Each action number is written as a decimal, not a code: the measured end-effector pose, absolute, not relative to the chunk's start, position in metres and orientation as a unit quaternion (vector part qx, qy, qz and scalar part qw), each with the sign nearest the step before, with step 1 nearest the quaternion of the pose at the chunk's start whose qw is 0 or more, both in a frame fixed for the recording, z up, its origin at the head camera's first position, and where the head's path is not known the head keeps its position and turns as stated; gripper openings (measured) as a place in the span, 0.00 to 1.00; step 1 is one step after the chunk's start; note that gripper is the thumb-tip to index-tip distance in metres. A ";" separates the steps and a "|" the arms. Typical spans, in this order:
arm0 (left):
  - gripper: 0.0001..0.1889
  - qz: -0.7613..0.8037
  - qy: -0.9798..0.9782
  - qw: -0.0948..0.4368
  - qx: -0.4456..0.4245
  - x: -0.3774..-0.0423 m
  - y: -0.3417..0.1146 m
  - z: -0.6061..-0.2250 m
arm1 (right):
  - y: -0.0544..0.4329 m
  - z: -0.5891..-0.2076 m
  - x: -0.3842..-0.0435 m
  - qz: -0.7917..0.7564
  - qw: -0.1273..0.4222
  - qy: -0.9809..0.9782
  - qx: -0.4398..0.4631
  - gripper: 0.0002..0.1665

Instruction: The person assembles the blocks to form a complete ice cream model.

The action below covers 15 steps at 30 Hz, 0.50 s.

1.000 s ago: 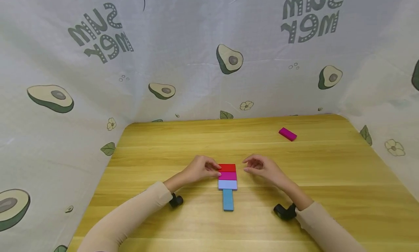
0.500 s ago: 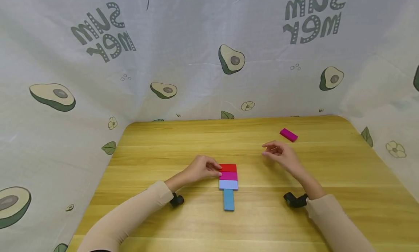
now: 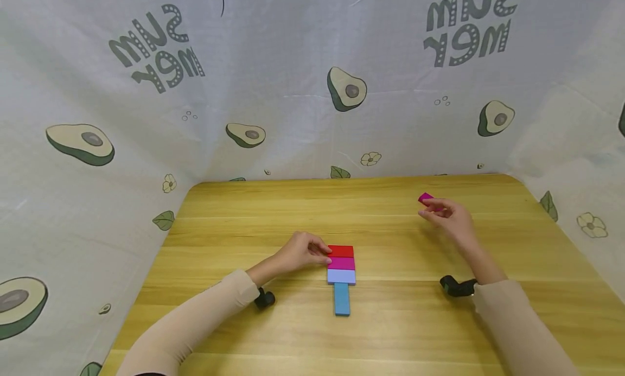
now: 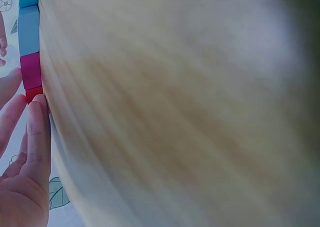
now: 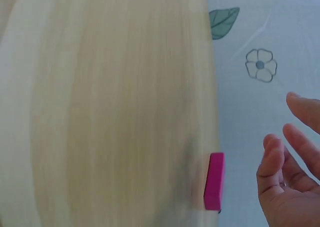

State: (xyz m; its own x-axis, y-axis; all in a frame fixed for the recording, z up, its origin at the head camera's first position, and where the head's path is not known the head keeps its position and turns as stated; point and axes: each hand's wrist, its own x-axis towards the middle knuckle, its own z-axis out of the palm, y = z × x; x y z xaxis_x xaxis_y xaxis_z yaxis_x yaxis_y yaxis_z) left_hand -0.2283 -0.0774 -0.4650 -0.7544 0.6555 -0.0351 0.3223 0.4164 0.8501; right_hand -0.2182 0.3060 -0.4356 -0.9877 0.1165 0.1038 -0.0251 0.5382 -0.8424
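A column of flat blocks lies on the table: a red block [image 3: 342,251] at the far end, a magenta block [image 3: 343,263], a lavender block [image 3: 342,277], then a blue block [image 3: 342,300] set lengthwise. My left hand [image 3: 301,252] rests its fingertips at the left ends of the red and magenta blocks. A second magenta block [image 5: 214,182] lies apart at the back right. My right hand [image 3: 450,221] is beside it with fingers loosely bent, thumb and fingers parted, and overlaps part of it in the head view. In the right wrist view, nothing is between those fingers [image 5: 272,162].
The wood-grain table [image 3: 234,213] ends at a white cloth [image 3: 293,110] printed with avocados, which hangs behind and along both sides. A black wrist camera [image 3: 456,285] sits below the right wrist, and another black camera [image 3: 265,298] by the left.
My right hand has moved away from the column, right and farther back, to the lone magenta block. My left hand has stayed at the column.
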 end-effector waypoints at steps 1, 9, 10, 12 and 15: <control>0.08 0.451 0.821 0.184 0.298 -0.228 -0.077 -0.465 | 0.309 -0.435 -0.219 0.483 0.074 -0.872 -0.033 0.32; 0.07 0.452 0.820 0.186 0.299 -0.228 -0.078 -0.464 | 0.327 -0.440 -0.230 0.488 0.071 -0.865 -0.092 0.36; 0.07 0.453 0.819 0.186 0.300 -0.228 -0.078 -0.465 | 0.329 -0.441 -0.232 0.482 0.072 -0.868 -0.097 0.36; 0.08 0.454 0.818 0.185 0.301 -0.228 -0.078 -0.465 | 0.333 -0.443 -0.235 0.471 0.073 -0.872 -0.105 0.35; 0.07 0.454 0.818 0.182 0.302 -0.227 -0.077 -0.466 | 0.338 -0.446 -0.239 0.460 0.075 -0.877 -0.115 0.34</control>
State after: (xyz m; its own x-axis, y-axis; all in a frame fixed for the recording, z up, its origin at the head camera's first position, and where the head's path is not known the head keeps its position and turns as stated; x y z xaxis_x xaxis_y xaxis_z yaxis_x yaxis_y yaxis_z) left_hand -0.2275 -0.0774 -0.4658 -0.7508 0.6601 -0.0234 0.3297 0.4053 0.8527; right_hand -0.2387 0.3383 -0.4459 -0.9623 0.2707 0.0256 0.1330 0.5506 -0.8241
